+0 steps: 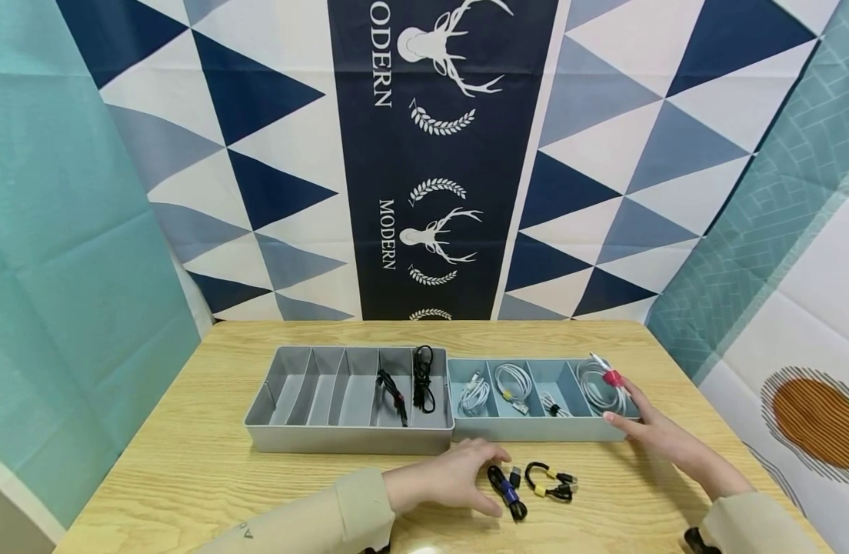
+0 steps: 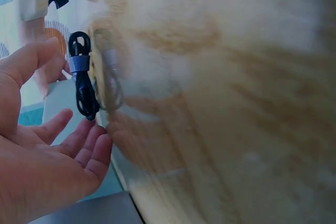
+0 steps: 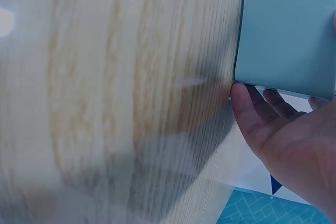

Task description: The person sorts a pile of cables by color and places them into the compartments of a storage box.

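Note:
My left hand (image 1: 459, 475) is low over the table, thumb and fingers spread beside a bundled black cable (image 1: 507, 492) with a blue-purple tie. In the left wrist view that cable (image 2: 81, 77) lies beyond the parted fingers, with none wrapped round it. To its right is a short black cable (image 1: 551, 483) with yellow ties. My right hand (image 1: 663, 435) touches the right end of the light-blue divided box (image 1: 535, 429), thumb at its front corner. In the right wrist view its fingers (image 3: 244, 103) lie along that end wall. A coiled grey-white cable (image 1: 600, 392) with a red tie sits in the nearest compartment.
A grey divided box (image 1: 348, 438) stands against the blue box's left end, holding a black cable (image 1: 393, 396) and another black cable (image 1: 422, 381). White cables (image 1: 513, 385) lie in the blue box's other compartments. Patterned cloth (image 1: 293, 154) hangs behind the wooden table (image 1: 189, 462).

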Demonstrator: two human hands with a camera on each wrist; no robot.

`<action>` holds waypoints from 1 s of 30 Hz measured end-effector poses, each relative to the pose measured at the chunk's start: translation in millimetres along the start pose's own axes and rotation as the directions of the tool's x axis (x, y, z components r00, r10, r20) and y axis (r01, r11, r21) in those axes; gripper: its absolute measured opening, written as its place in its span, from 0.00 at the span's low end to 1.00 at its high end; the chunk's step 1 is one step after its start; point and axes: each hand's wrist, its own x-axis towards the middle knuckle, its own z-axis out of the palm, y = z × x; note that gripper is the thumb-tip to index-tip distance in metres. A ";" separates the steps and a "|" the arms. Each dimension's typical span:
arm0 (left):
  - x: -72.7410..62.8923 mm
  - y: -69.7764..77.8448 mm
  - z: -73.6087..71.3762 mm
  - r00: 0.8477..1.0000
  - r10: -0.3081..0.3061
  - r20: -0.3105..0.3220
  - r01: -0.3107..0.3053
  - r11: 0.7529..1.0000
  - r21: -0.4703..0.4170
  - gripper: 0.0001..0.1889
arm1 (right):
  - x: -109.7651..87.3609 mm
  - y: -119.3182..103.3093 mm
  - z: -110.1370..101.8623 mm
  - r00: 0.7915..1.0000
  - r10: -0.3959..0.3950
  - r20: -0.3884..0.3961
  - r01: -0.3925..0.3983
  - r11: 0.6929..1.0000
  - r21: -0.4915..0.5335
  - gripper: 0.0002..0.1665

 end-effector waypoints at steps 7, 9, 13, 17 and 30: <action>0.0 -0.7 0.7 1.000 0.022 0.007 -0.022 0.999 0.027 0.33 | 0.5 0.0 -0.6 1.000 -0.002 -0.009 0.001 1.000 -0.015 0.54; -0.4 -1.0 0.8 1.000 0.024 0.004 -0.025 0.999 0.042 0.32 | 0.7 0.1 -0.9 1.000 -0.007 -0.012 0.007 1.000 -0.016 0.54; -1.4 -1.6 1.7 0.999 0.037 0.000 -0.037 0.995 0.089 0.30 | 1.2 0.8 -0.8 1.000 -0.015 -0.010 0.015 1.000 -0.004 0.54; -2.7 -0.9 3.3 0.999 0.046 -0.007 -0.044 0.985 0.166 0.27 | 1.5 2.0 -0.2 1.000 -0.020 -0.007 0.020 1.000 -0.001 0.54; -5.6 0.6 8.9 0.999 0.030 -0.036 -0.021 0.972 0.234 0.12 | -0.5 2.4 1.1 1.000 -0.028 -0.008 0.028 0.999 -0.038 0.53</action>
